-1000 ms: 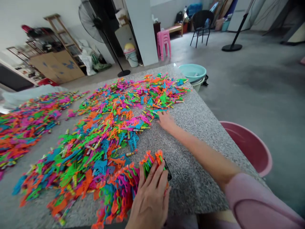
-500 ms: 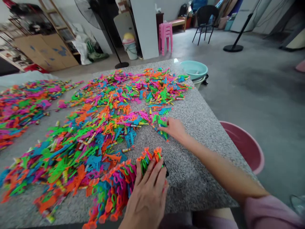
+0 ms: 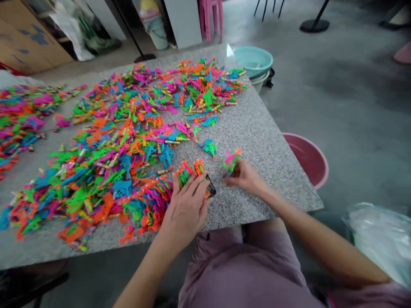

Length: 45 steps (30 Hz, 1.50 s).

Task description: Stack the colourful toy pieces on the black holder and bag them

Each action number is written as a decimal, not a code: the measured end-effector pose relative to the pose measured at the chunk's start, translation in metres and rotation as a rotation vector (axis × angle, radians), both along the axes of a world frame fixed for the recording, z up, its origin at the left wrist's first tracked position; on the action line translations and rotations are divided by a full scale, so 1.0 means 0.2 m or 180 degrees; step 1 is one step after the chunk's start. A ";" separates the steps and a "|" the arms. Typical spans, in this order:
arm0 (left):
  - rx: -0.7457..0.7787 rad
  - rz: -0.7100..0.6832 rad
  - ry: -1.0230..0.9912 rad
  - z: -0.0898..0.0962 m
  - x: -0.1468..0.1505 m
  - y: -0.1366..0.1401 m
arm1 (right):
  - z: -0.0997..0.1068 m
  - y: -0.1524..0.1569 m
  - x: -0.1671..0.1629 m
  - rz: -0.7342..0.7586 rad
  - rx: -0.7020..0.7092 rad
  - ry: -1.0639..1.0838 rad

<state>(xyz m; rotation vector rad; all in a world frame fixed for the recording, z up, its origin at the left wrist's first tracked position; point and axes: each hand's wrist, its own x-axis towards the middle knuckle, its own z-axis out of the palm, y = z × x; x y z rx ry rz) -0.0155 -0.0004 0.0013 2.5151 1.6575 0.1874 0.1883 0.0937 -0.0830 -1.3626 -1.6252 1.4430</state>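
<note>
A wide heap of small bright plastic toy pieces (image 3: 128, 128) in orange, green, pink and blue covers the speckled granite table (image 3: 257, 141). My left hand (image 3: 186, 205) lies flat on a packed bundle of these pieces (image 3: 188, 169) near the table's front edge; a dark object shows under the fingertips. My right hand (image 3: 245, 177) is just to the right, its fingers closed on a small bunch of green and pink pieces (image 3: 231, 158) held a little above the table. A few loose pieces (image 3: 209, 147) lie between the heap and my hands.
A pink basin (image 3: 306, 156) stands on the floor off the table's right edge, a teal basin (image 3: 253, 60) beyond its far corner. A clear plastic bag (image 3: 382, 235) is at my right. A second heap of pieces (image 3: 19, 115) lies at the far left.
My right hand pulled back from the far heap toward me and now holds a small bunch of pieces. The view tilted down. My left hand stayed on the bundle.
</note>
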 end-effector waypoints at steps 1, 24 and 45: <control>-0.0014 -0.0013 0.0011 0.00 0.00 0.00 | -0.02 -0.09 -0.01 0.0051 -0.0009 0.0023; 0.0321 0.0207 -0.0033 -0.03 0.01 0.01 | 0.05 0.06 -0.22 0.1747 0.0712 -0.1125; 0.0319 -0.0447 0.0264 0.02 -0.09 -0.02 | 0.09 0.46 0.08 0.1837 0.1294 -0.1173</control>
